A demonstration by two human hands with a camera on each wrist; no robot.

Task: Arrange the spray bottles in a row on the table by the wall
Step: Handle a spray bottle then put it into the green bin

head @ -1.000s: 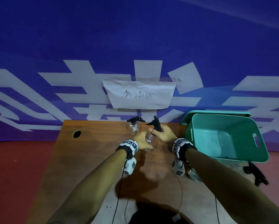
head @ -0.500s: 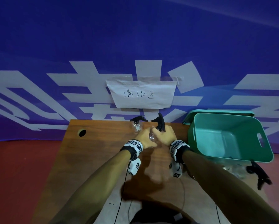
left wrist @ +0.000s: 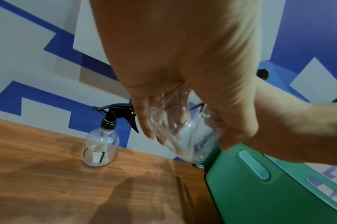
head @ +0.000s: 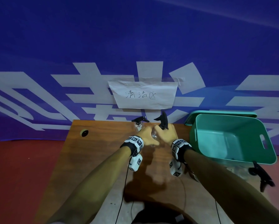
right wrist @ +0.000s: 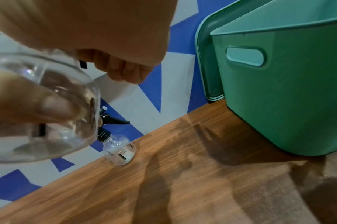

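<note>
Clear bottle [head: 155, 135] was gripped by both hands, L hand [head: 147, 137] & R hand [head: 168, 135], above table [head: 95, 159]; 2nd bottle [left wrist: 100, 145] stood by wall [head: 135, 38].

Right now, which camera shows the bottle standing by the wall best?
The left wrist view: the standing spray bottle shows whole and upright. The right wrist view has its top partly hidden behind the held bottle; the head view shows it small.

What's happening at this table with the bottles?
A person is lining up spray bottles along the wall. Both hands, the left hand and the right hand, hold one clear spray bottle above the wooden table. Another spray bottle already stands upright by the wall. A green bin sits to the right.
</note>
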